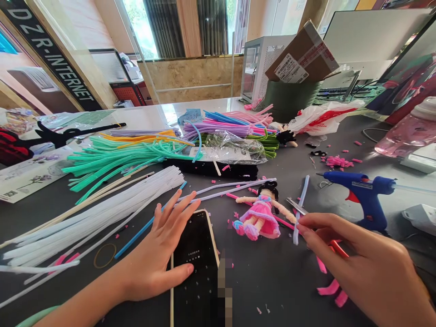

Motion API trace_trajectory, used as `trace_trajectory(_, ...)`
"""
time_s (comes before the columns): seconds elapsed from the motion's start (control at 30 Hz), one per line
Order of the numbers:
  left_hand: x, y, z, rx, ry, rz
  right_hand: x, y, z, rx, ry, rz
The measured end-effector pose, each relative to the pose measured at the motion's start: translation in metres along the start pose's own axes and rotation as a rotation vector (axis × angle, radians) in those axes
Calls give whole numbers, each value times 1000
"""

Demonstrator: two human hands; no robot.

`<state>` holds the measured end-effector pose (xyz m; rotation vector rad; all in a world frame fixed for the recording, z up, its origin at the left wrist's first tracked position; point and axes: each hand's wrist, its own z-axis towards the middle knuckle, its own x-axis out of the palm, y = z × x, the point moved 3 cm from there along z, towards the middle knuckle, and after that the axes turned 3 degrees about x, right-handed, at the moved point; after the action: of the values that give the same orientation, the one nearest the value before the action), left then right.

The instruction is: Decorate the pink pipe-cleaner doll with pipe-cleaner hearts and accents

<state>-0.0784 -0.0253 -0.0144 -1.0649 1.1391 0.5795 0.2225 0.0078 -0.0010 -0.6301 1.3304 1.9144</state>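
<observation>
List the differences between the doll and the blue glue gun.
Colour: the doll is mostly pink and cream, while the glue gun is mainly blue.
Surface: the doll looks fuzzy; the glue gun looks smooth and hard.
Pose: the doll lies with its arms spread, whereas the glue gun lies with its nozzle pointing towards picture left.
Both lie on the dark tabletop.

Two bare hands are seen, a left hand [153,263] and a right hand [364,259]; one phone [197,252], one pink-dressed doll [260,215], one pair of red-handled scissors [339,249], one blue glue gun [369,188], one rubber band [94,258], one pink bottle [408,134] and one cardboard box [303,56] are counted; the white stems [102,215] and mint-green stems [126,156] are bundled too densely to be numbered.
</observation>
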Motion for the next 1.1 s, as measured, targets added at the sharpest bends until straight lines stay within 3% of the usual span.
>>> trace_trajectory(0.17, 4, -1, -1, -43, -69, 67, -1, -1, 1, -48, -25, -17)
trace_trajectory(0.43, 0, 0, -4, 17, -272, -163, 4, -3, 0, -236, 17, 8)
trace_trajectory(0.63, 3, 9, -3, -61, -371, -399, 7, 17, 1, -612, 159, -51)
trace_trajectory(0.8, 5, 15, -2, -83, -345, -483, 8, 24, 2, -771, 208, -122)
trace_trajectory(1.1, 7, 21, -3, -103, -329, -522, 10, 22, 5, -821, 193, -150)
